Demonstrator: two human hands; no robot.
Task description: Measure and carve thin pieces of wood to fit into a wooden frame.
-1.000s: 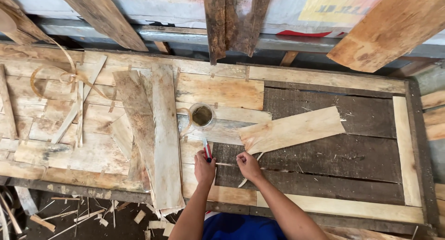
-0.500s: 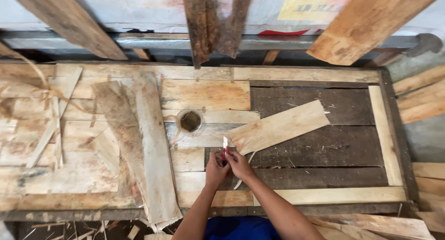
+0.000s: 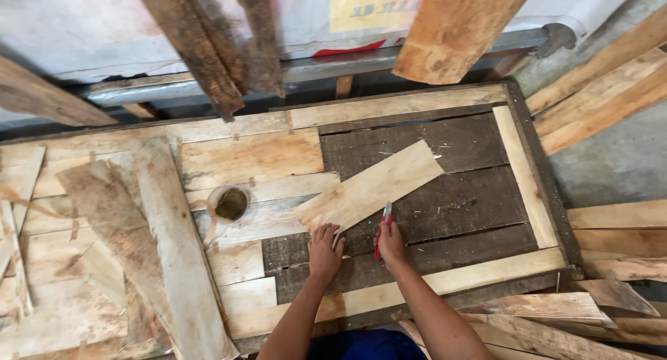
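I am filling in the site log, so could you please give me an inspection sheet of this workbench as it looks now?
Surface: wooden workbench of mixed pale and dark planks, worn.
Job's things: thin pale wood sheet lying at a slant on the dark planks; red-handled cutter.
Clutter: long rough veneer strips stacked at the left; small round tub beside them.
Hands: left hand presses on the sheet's near end; right hand grips the cutter, its tip at the sheet's edge.
Cables: nothing seen.
Surroundings: boards leaning above the bench; more planks on the grey floor at the right.
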